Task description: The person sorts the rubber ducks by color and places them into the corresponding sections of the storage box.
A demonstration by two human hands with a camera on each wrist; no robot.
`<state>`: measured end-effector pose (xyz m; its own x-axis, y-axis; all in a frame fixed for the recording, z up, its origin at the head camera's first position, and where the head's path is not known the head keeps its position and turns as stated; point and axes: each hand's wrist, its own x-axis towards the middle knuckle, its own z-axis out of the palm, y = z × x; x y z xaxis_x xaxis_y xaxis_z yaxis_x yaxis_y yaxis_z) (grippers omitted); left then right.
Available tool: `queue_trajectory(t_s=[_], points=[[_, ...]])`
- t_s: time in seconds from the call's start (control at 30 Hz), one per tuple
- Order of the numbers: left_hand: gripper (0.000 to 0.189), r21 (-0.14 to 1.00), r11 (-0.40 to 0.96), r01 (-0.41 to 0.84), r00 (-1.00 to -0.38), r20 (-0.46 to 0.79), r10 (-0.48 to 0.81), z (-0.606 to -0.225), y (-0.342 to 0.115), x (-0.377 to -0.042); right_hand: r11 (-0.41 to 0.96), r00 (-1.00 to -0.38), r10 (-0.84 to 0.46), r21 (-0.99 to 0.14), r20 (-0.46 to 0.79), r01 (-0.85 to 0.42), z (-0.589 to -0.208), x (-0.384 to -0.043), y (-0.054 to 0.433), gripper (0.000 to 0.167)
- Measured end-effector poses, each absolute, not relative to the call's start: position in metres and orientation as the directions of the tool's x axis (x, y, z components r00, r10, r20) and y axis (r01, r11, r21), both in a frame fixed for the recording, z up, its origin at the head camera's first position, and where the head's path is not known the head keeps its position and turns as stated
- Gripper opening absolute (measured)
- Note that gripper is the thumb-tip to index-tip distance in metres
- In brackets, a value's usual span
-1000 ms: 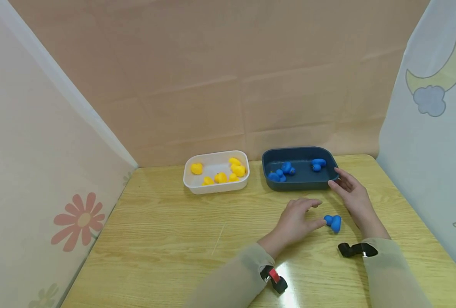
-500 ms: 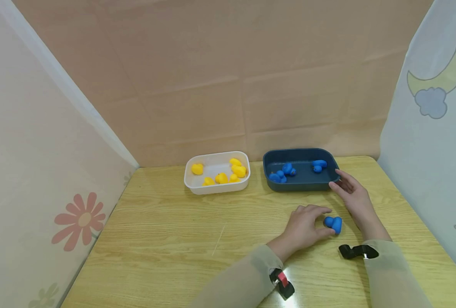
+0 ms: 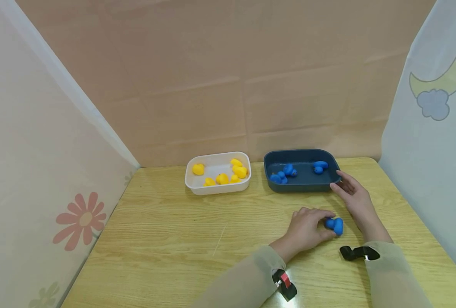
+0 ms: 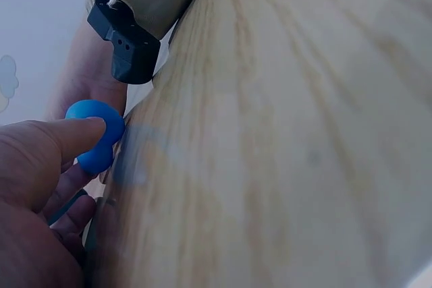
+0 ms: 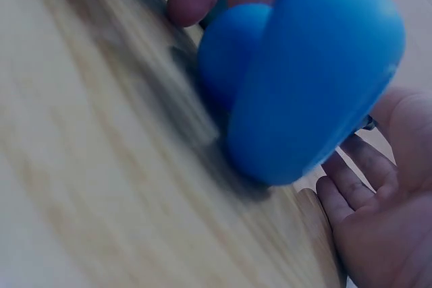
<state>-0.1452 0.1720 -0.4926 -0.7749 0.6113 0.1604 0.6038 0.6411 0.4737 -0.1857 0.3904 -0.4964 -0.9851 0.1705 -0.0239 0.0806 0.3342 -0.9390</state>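
Note:
A blue toy duck (image 3: 338, 226) lies tipped on the table in front of the navy tray (image 3: 298, 187). My left hand (image 3: 306, 227) pinches it, thumb on the near side and forefinger on the far side. In the left wrist view the thumb presses on the blue duck (image 4: 94, 114), and the other fingers curl behind it. The right wrist view has the duck (image 5: 314, 79) close up, against the tabletop. My right hand (image 3: 356, 203) holds the navy tray's front right corner, thumb at the front wall and fingers round the right end.
Several blue ducks (image 3: 288, 170) lie in the navy tray. To its left stands a white tray (image 3: 220, 190) with several yellow ducks (image 3: 222, 179). A beige cloth (image 3: 197, 85) hangs behind the wooden table (image 3: 166, 239), with printed white sheets (image 3: 424, 162) at both sides.
My left hand has moved right to the blue duck on the table, and its thumb and forefinger have closed on it. My right hand has stayed at the navy tray's corner.

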Motion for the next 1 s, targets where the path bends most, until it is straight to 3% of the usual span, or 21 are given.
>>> queue_trajectory(t_s=[0.63, 1.0], points=[[0.028, 0.447, 0.689, 0.571, -0.806, 0.143, 0.575, -0.4881, 0.1735, -0.1425, 0.315, -0.985, 0.168, -0.946, -0.026, 0.079, -0.4956, -0.1835, 0.3891, 0.078], [0.027, 0.488, 0.643, 0.59, -0.79, 0.187, 0.583, -0.4903, 0.1667, -0.1459, 0.296, -0.985, 0.171, -0.951, -0.038, 0.088, -0.4947, -0.1837, 0.389, 0.077]])
